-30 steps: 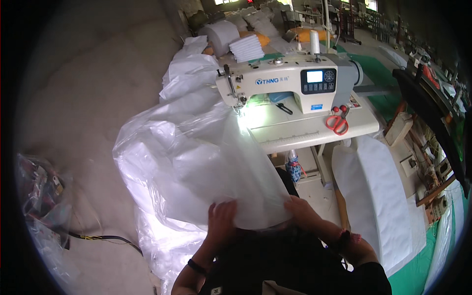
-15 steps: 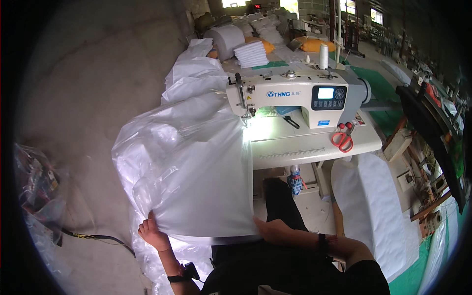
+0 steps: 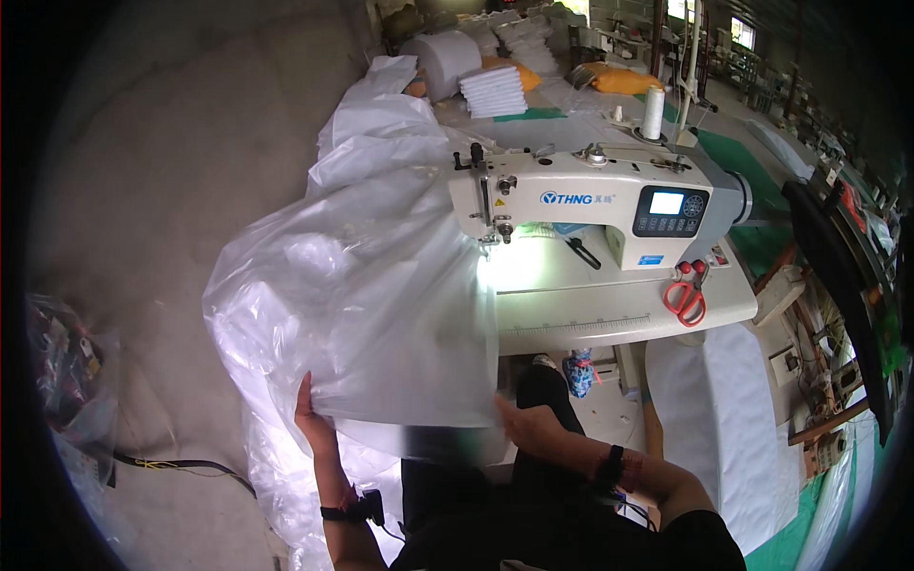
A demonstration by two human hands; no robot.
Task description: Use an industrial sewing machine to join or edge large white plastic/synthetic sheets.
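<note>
A large, translucent white plastic sheet [image 3: 400, 324] runs from under the needle of a white sewing machine [image 3: 571, 195] back toward my lap. At its near left part, my left hand [image 3: 314, 423] is closed on the sheet, with some fingers hidden by the film. My right hand [image 3: 533, 425] pinches the near right corner, below the machine table's front edge. Between my hands the sheet's near edge hangs over my dark trousers. The machine's lamp lights the needle area.
Red-handled scissors [image 3: 685, 300] and a small black tool [image 3: 583, 253] lie on the machine table [image 3: 571, 328]. A thread cone [image 3: 653, 112] stands behind the machine. White folded stacks [image 3: 492, 92] are at the back. A dark cable [image 3: 190, 463] crosses the floor on the left.
Both hands have moved forward toward the machine, the left one more, bringing the sheet's near edge along. The sheet sags more loosely between them. The view has shifted slightly.
</note>
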